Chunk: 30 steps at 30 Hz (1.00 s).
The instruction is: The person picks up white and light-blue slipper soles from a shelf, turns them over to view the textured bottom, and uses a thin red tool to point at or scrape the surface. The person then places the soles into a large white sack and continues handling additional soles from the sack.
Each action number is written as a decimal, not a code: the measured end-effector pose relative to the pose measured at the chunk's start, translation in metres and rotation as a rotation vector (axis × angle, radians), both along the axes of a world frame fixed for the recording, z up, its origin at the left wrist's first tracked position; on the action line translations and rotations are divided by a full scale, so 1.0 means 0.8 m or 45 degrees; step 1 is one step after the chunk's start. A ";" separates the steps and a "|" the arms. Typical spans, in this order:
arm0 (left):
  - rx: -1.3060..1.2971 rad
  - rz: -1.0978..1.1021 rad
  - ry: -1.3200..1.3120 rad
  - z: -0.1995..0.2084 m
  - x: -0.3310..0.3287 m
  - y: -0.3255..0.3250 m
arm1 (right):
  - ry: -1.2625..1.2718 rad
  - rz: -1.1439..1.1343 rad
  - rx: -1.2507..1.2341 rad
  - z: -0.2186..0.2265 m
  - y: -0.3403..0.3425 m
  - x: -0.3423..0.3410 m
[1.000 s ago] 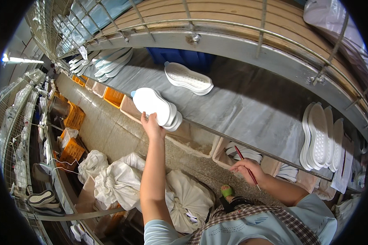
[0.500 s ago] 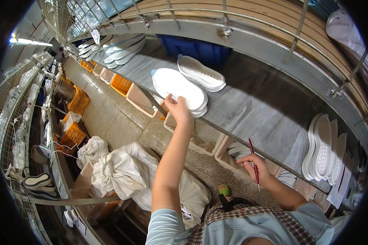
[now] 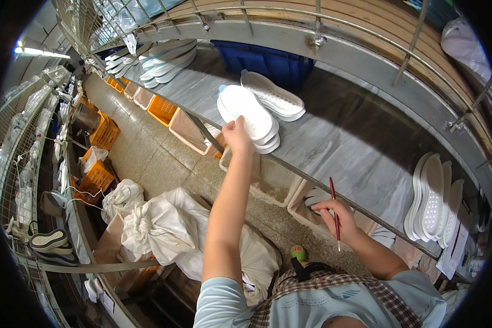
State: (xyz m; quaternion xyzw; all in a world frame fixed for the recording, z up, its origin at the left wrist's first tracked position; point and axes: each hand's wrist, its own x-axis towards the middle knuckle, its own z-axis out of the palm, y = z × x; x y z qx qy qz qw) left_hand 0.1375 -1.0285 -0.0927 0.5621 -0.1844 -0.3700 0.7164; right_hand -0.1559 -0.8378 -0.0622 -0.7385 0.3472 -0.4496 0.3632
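My left hand (image 3: 238,136) is closed on the near edge of a bright white shoe sole (image 3: 247,111), thumb and fingers at its left side. This sole lies over other white soles (image 3: 269,145) on the grey marbled shelf. Just behind it rests another pair of white soles (image 3: 273,97), their dimpled inner side showing. In front of the shelf edge, my right hand (image 3: 338,217) grips a slim dark-red stick (image 3: 334,205), like a fine brush or pen, held nearly upright with its pale tip down.
White soles (image 3: 433,199) stand on edge at the shelf's right end; more (image 3: 169,62) lie stacked far left. A blue bin (image 3: 262,59) sits at the back under the wire rail. Lined crates (image 3: 186,131) stand below the shelf, white sacks (image 3: 161,229) on the left.
My left hand and the top white sole have shifted slightly to the right. My right hand with the red stick has moved a little up and left.
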 end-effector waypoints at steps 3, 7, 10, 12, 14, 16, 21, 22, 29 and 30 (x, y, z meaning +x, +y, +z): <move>-0.001 0.162 0.031 -0.002 -0.007 0.004 | 0.056 -0.221 -0.167 0.001 -0.048 0.017; 0.213 0.139 -0.323 -0.008 -0.010 0.015 | 0.079 -0.555 -0.068 -0.004 -0.169 0.063; 0.197 -0.036 -0.489 -0.004 0.002 0.022 | 0.183 -0.619 0.168 -0.005 -0.262 0.084; 0.257 -0.225 -0.291 0.005 0.010 0.026 | 0.265 -0.763 0.103 -0.016 -0.303 0.110; 0.308 -0.304 -0.249 0.020 0.016 0.026 | 0.300 -0.834 0.151 -0.025 -0.332 0.122; 0.265 -0.323 -0.070 0.032 0.020 0.032 | 0.319 -0.842 0.391 -0.030 -0.353 0.130; -0.206 -0.321 0.473 0.052 0.034 0.076 | -0.169 -0.834 0.633 -0.019 -0.358 0.100; -0.285 -0.334 0.537 0.055 0.037 0.089 | -0.274 -0.798 0.637 -0.015 -0.343 0.088; -0.247 -0.195 -0.034 0.063 0.001 0.229 | -0.820 -0.261 0.727 0.027 -0.117 0.029; -0.224 -0.205 -0.176 0.059 -0.008 0.247 | -0.866 -0.069 0.780 0.031 -0.085 0.031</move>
